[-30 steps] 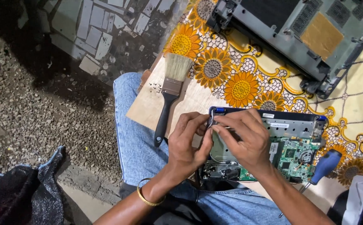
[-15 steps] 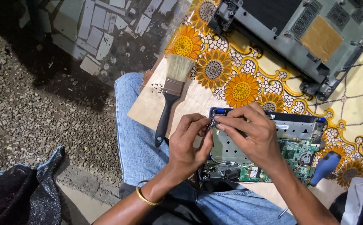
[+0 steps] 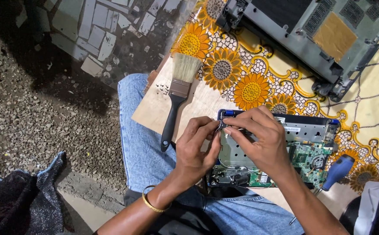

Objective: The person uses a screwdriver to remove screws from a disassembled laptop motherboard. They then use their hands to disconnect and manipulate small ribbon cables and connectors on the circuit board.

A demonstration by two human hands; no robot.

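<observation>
At the far left a dark cloth (image 3: 22,198) lies on the gravel floor (image 3: 33,109). Moving right, your knee in blue jeans (image 3: 143,143) props up a wooden board (image 3: 154,106). A paintbrush (image 3: 177,93) rests on the board, bristles away from you and black handle toward you, near your left hand but not touching it.

Your left hand (image 3: 197,150), with a gold bangle (image 3: 152,203) at the wrist, is curled shut, fingertips pinched together at the upper left corner of the opened laptop base (image 3: 304,146). Your right hand (image 3: 263,139) lies over the metal plate of that base, and its fingers are closed too, meeting the left fingertips at the same spot. You seem to be pinching a small part or cable between them, though it is too tiny to make out.

Right of your hands the green circuit board (image 3: 304,159) shows, and a blue-handled screwdriver (image 3: 335,172) lies just beside it. Above, a grey laptop shell (image 3: 311,37) rests on the sunflower-patterned surface (image 3: 250,89).
</observation>
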